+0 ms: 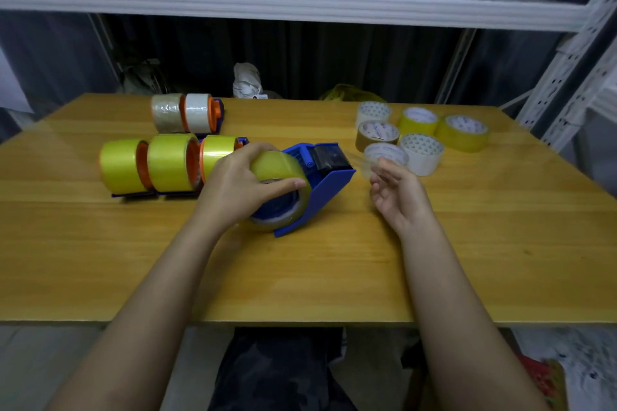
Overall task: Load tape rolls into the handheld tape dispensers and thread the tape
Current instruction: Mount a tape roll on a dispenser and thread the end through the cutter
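Note:
A blue handheld tape dispenser (329, 178) lies on its side near the middle of the wooden table (300, 277). A yellowish tape roll (280, 165) sits on its hub. My left hand (240, 183) grips that roll, thumb across its open side. My right hand (397, 197) hovers just right of the dispenser's cutter end, blurred, fingers loosely spread and holding nothing that I can make out.
Three loaded dispensers with yellow rolls (160, 163) stand in a row at the left. Two more with pale rolls (183, 112) stand behind them. Several loose tape rolls (422, 130) lie at the back right. A white metal shelf (300, 0) with cardboard boxes hangs above.

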Motion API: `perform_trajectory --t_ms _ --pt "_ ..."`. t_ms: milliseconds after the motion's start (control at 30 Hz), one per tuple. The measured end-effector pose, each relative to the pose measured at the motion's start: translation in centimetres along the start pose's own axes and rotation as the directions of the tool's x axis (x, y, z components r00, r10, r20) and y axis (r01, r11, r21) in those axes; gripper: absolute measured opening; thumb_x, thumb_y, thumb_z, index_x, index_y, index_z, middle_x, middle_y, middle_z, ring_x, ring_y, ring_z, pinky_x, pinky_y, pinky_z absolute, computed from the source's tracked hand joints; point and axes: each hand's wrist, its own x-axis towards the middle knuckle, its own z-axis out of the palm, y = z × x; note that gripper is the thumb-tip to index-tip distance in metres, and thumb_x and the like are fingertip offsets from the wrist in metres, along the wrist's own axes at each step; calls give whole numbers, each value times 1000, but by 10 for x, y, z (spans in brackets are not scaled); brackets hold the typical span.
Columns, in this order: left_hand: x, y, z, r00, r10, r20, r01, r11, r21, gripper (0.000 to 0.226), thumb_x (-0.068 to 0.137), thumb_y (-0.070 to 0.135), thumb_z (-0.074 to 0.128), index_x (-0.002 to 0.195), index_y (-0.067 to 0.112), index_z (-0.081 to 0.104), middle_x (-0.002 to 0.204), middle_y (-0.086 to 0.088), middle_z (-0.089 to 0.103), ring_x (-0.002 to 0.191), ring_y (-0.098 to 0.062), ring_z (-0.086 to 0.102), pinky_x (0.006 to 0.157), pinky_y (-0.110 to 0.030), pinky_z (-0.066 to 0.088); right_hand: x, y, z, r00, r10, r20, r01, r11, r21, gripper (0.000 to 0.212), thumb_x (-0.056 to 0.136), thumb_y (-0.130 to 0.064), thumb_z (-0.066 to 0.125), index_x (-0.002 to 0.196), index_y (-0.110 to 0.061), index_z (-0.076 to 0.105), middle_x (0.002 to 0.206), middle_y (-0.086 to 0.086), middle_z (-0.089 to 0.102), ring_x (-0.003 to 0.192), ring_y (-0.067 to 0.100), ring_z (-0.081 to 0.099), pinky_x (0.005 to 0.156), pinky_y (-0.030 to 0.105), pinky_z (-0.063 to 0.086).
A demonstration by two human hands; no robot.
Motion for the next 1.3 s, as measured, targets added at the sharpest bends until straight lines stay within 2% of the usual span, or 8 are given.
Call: perform_trajectory --t_ms 200,300,400,533,633,800,1033,1300 --pt "1 -1 -1 997 74 13 -75 988 134 69 62 61 72 120 26 57 101 10 55 91 -9 52 69 -28 48 10 -9 0 973 -185 -139 171 980 -106 16 85 -1 64 93 -13 58 81 5 60 67 13 58 49 19 49" --pt "1 -7 -8 997 54 -48 -48 991 127 69 62 61 73 120 26 57 104 6 59 97 -17 57 75 -35 52 15 -20 -9 905 -333 -264 325 943 -74 15 93 -5 54 80 -12 53 73 5 55 56 11 52 43 19 43" --pt "5 -2 -14 990 126 -63 -108 968 227 71 64 62 71 122 25 56 118 2 61 106 -19 56 81 -35 48 14 -22 -10 849 -493 -189 430 854 -292 16 94 -9 55 79 -15 57 78 3 58 61 9 52 48 17 42" --pt "3 13 -6 984 173 -40 -161 965 206 71 65 60 72 123 22 55 122 2 60 110 -18 55 84 -35 47 -4 -11 14 948 -305 94 312 824 -473 18 96 -19 54 82 -13 64 78 1 62 66 10 55 50 15 45" --pt "1 14 -4 978 201 -48 -185 955 231 71 66 59 72 124 22 55 124 3 59 112 -19 55 84 -34 46 -18 -8 17 990 -103 92 137 816 -562 26 98 -32 52 81 -16 64 86 3 70 80 14 68 61 19 54" --pt "2 15 -3 978 205 -33 -188 942 278 73 67 60 71 126 23 54 125 2 59 112 -20 55 84 -35 46 -21 -5 16 987 82 137 -18 911 -412 22 97 -32 54 87 -13 61 93 10 73 91 24 70 81 34 57" --pt "2 14 -2 979 203 -23 -187 939 290 73 68 60 71 127 23 52 125 2 58 112 -20 54 83 -35 46 -11 -3 10 983 56 174 -22 981 -192 11 91 -14 62 101 -8 65 92 6 70 99 24 68 88 35 55" --pt "2 15 -1 979 205 -20 -191 936 295 73 68 60 70 128 23 52 125 1 58 113 -19 54 84 -33 45 0 -6 6 992 -37 122 27 996 80 14 87 3 61 99 -3 64 74 5 69 62 10 68 56 17 54"
